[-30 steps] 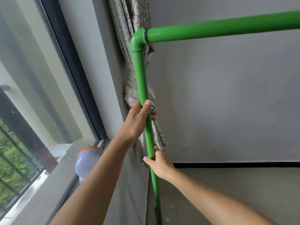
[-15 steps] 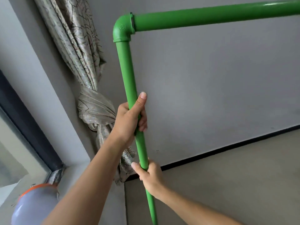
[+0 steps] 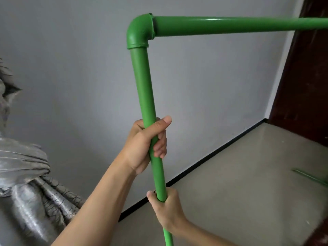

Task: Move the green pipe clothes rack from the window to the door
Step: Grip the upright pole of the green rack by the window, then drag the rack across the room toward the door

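Rack [image 3: 144, 86] in both hands' grip

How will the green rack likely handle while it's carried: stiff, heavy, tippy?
Probably stiff: the rack has straight pipes joined by a rigid elbow. Likely light, being plastic-looking. It may swing, since the left hand and right hand both grip one upright.

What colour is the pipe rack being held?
Bright green throughout, pipe rack and elbow joint alike; seen in the head view.
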Demonstrator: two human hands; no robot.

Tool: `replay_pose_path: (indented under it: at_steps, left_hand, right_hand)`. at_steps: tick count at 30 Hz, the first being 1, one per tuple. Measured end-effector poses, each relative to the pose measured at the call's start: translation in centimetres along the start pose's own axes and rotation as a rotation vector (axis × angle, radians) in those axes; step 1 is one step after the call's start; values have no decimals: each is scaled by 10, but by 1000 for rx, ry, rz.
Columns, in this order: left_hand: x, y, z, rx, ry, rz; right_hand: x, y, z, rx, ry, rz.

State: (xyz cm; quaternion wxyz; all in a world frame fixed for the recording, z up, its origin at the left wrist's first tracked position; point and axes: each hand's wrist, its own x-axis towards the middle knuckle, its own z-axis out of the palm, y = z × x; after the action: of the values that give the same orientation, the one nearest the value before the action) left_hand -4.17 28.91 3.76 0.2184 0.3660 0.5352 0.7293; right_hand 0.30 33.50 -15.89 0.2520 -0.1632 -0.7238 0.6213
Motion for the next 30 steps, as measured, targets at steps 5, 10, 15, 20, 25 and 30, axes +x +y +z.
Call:
replay_pose_path:
  at_steps: [5, 10, 15, 20, 25, 30]
  left_hand:
    - [52, 5, 37, -123, -270, 34]
    - [104, 9, 68, -192, -410, 37]
    - [130, -25, 88, -269, -378, -5]
    - [154, -53, 101, -336, -358, -33]
    - [193, -66, 119, -390, -334, -26]
    - [239, -89, 152, -385, -347, -13]
  right_hand:
    - [30, 9, -50, -11, 185, 52]
    - [62, 20, -85, -24, 438, 39]
    - [85, 41, -108, -56, 607, -25]
    - [108, 64, -127, -104, 673, 47]
    - [140, 67, -155, -131, 678, 75]
    - [179, 80, -202, -131, 702, 74]
